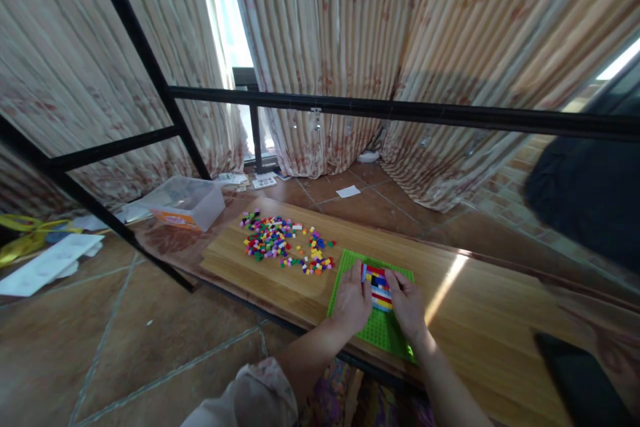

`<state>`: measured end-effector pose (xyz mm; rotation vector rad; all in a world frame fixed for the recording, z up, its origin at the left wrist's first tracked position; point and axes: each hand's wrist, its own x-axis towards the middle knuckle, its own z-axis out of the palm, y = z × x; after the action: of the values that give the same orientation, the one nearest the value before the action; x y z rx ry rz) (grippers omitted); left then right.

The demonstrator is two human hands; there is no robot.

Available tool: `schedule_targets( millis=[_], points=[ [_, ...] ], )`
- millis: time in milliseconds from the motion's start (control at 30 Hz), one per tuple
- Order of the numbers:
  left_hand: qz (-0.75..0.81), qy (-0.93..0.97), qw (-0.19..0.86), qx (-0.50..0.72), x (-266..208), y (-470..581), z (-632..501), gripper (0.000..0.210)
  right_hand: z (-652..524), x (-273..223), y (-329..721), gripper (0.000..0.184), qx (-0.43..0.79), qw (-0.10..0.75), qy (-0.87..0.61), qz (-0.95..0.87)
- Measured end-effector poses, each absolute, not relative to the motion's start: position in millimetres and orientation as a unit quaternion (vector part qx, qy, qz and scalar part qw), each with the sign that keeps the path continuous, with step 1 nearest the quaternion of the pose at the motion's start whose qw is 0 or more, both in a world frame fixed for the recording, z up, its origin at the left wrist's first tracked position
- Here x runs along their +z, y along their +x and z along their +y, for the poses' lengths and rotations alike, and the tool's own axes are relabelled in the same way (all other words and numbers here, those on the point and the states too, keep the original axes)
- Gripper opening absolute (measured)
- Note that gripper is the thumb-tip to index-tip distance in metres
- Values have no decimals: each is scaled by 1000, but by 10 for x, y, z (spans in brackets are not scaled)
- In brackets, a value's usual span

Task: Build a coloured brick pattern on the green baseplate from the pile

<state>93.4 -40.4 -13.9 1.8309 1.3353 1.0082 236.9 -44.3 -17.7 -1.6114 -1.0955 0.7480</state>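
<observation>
A green studded baseplate (pixel 379 332) lies on the wooden board in front of me. On it sits a small build of coloured toy bricks (pixel 379 287), with red, yellow, blue and white rows. My left hand (pixel 351 299) is closed along the build's left side, its fingertips near a light blue brick at the upper left corner. From the right, my right hand (pixel 407 299) presses its fingers and thumb against the other side. Parts of the build and the plate are hidden under both hands.
Many loose bricks (pixel 270 239) lie spread on the wooden board (pixel 295 293) left of the plate. Beyond them stands a clear plastic box (pixel 200 203). A dark phone-like slab (pixel 580 373) lies at the right. A black metal rail (pixel 350 105) crosses before the curtains.
</observation>
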Motion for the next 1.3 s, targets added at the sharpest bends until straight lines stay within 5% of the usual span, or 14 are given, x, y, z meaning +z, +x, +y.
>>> schedule_targets(
  millis=[300, 500, 733, 1300],
  points=[
    [493, 687, 359, 395, -61, 821, -373, 54, -525, -195, 2381, 69, 257, 485, -706, -447],
    [555, 660, 256, 437, 36, 186, 114, 40, -572, -266, 2416, 65, 251, 473, -733, -419],
    [631, 689, 136, 329, 147, -605, 909, 37, -581, -249, 2421, 63, 226, 452, -753, -422],
    [551, 753, 230, 278, 334, -620, 1349, 11, -591, -178, 2371, 62, 241, 442, -772, -387]
  ],
)
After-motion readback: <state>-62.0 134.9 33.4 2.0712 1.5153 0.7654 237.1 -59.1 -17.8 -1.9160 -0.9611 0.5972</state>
